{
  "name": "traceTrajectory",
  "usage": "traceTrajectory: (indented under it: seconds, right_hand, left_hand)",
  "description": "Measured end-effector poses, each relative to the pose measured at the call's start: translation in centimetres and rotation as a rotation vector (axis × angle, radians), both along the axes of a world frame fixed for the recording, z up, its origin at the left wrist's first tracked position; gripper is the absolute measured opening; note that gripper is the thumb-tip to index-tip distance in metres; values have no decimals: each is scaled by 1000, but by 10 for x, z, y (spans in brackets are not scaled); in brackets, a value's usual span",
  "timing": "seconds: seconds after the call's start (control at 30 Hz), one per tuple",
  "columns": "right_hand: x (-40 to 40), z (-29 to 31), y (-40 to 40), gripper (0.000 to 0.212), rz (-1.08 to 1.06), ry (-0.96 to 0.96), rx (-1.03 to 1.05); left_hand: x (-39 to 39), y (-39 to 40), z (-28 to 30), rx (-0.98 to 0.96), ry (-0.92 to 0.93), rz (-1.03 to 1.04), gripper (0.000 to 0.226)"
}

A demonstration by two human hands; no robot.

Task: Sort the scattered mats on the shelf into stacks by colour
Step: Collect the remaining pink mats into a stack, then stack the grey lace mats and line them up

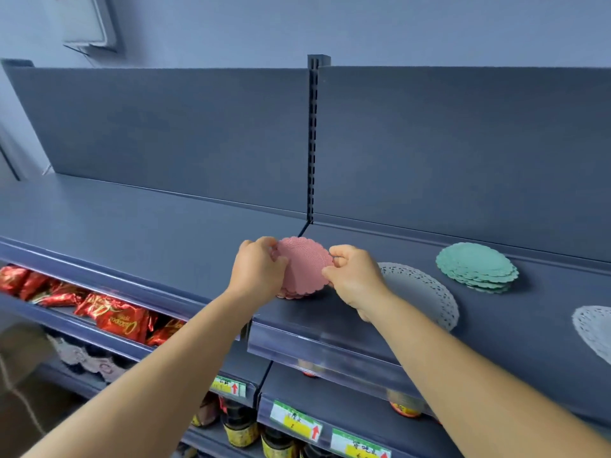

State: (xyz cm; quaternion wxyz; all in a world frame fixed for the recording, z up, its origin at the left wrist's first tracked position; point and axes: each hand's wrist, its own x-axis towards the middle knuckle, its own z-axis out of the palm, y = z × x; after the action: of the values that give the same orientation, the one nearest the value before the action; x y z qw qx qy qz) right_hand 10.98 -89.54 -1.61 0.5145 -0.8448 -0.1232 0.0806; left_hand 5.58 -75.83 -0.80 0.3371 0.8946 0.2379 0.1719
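Note:
A round pink mat with a scalloped edge is tilted up over a low pink stack on the dark shelf. My left hand pinches its left edge and my right hand pinches its right edge. Right of my hands lies a white lace mat, partly hidden by my right wrist. Further right sits a stack of several green mats. Another white lace mat is cut off by the right edge of the view.
An upright slotted post divides the shelf's back panel. Below left lies a tier of red snack packets. Lower down stand dark jars behind price labels.

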Motion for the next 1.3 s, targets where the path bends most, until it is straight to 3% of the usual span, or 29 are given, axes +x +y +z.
traceTrajectory:
  seconds: [0.07, 0.3, 0.47, 0.6, 0.97, 1.3]
  right_hand:
    - [1, 0, 12, 45, -11, -20, -46]
    - [-3, 3, 23, 34, 14, -97, -302]
    - [-3, 3, 8, 42, 100, -238, -480]
    - [-3, 3, -22, 45, 103, -308, -558]
    - [-11, 0, -157, 40, -53, -222, -618]
    - [-10, -2, -309, 36, -219, -182, -647]
  left_hand:
    - [3, 10, -1, 33, 45, 5, 8]
    - [11, 24, -11, 269, 206, -106, 11]
    - [8, 6, -2, 544, 189, -313, 41]
    - [10, -25, 0, 632, 140, -470, 31]
    - [19, -151, -9, 624, 150, -758, 41]
    - [40, -288, -11, 590, 142, -852, 43]
